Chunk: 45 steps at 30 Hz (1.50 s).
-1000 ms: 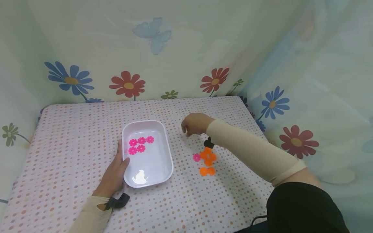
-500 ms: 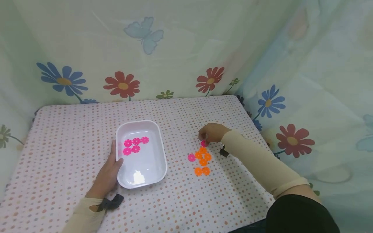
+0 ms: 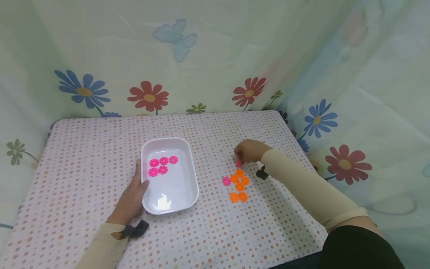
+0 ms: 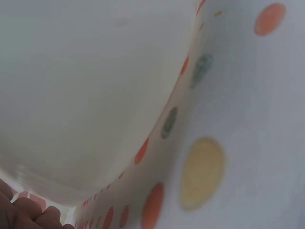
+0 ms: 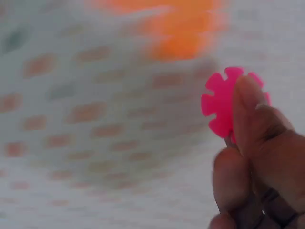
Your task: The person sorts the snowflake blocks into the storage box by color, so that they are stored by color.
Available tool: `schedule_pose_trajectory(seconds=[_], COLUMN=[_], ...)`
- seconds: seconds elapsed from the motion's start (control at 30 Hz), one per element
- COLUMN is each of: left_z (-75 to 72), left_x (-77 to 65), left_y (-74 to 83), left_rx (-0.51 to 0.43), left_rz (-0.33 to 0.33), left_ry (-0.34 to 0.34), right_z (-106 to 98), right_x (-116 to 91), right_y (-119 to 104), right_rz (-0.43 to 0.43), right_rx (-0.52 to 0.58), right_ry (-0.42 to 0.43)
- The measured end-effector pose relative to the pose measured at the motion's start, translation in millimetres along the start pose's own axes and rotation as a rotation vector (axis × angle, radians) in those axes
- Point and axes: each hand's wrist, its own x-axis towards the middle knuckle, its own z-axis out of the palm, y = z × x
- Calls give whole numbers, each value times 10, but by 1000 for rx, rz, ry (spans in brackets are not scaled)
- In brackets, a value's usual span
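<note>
In the right wrist view, my right hand (image 5: 271, 152) pinches a pink notched plastic disc (image 5: 221, 102) between thumb and fingers. The head view has this hand just beyond a cluster of orange notched discs (image 3: 239, 186), with another pink disc (image 3: 226, 181) lying left of them. My left hand (image 3: 131, 196) holds the near left side of a white tray (image 3: 173, 201), thumb over the rim and fingers along the outside. Several pink discs (image 3: 163, 160) lie inside the tray toward its far left. In the left wrist view, curled fingers (image 4: 28, 210) show beside the tray's outer wall.
A dotted cloth covers the table (image 3: 100, 145). Behind it and at the right hang curtains (image 3: 215, 56) printed with flowers and a butterfly. A pair of orange discs (image 3: 238, 197) lies nearer the body than the cluster.
My right hand has come from near the tray to the right, beyond the orange discs, and has taken hold of a pink disc there. The left hand keeps its place on the tray.
</note>
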Motion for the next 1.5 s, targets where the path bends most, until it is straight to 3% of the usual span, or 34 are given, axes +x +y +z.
schedule_pose_trajectory(seconds=[0.07,0.23,0.33,0.43,0.53,0.77,0.93,1.1,1.2,1.33,1.4,1.5], left_z=[-22,-73,-72,-21,65,180,127,83,81,70,57,38], left_x=[-6,-32,-21,11,47,82,75,61,43,22,21,23], left_y=[-13,-74,-100,-100,-90,-64,-89,-95,-78,-63,-63,-59], left_rx=[4,5,-16,-36,-55,-92,-69,-45,-34,-27,-25,-17], left_rz=[-9,4,34,66,96,100,97,83,74,60,65,68], left_ry=[-1,9,9,13,24,34,43,48,39,34,37,37], right_z=[-194,-541,-532,-438,-336,-184,-102,-4,-35,-358,-541,-635], right_x=[20,182,362,560,760,1074,1124,1121,1055,775,566,246], right_y=[-363,-1608,-2184,-2465,-2487,-2231,-2221,-2268,-2264,-2178,-2050,-1738], right_rz=[-47,-216,-285,-294,-244,-110,-85,-108,-118,-152,-165,-130], right_rx=[28,69,11,-82,-188,-364,-365,-502,-501,-304,-208,-178], right_ry=[20,31,-19,-65,-114,-189,-158,-77,-24,53,80,64])
